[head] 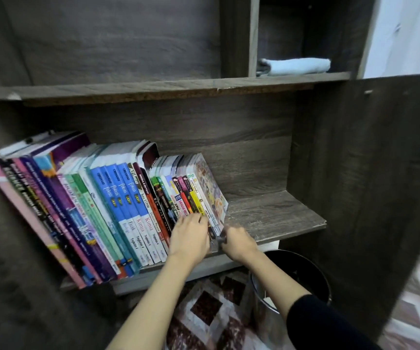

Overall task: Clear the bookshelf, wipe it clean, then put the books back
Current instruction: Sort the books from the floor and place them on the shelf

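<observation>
A row of books [118,198] stands leaning left on the lower shelf [274,213] of a dark wooden bookshelf. At the row's right end are several small paperbacks [204,190]. My left hand [191,236] rests with its fingers on the lower spines of these small books. My right hand [236,239] is at the shelf's front edge, its fingers curled round the bottom of the rightmost small books. A folded light-blue cloth [297,66] lies in the upper right compartment.
The upper left compartment [115,41] holds nothing. A dark round bin [302,274] stands on the patterned floor mat [211,311] below the shelf. The bookshelf's side panel [368,173] rises on the right. Bare shelf board lies right of the books.
</observation>
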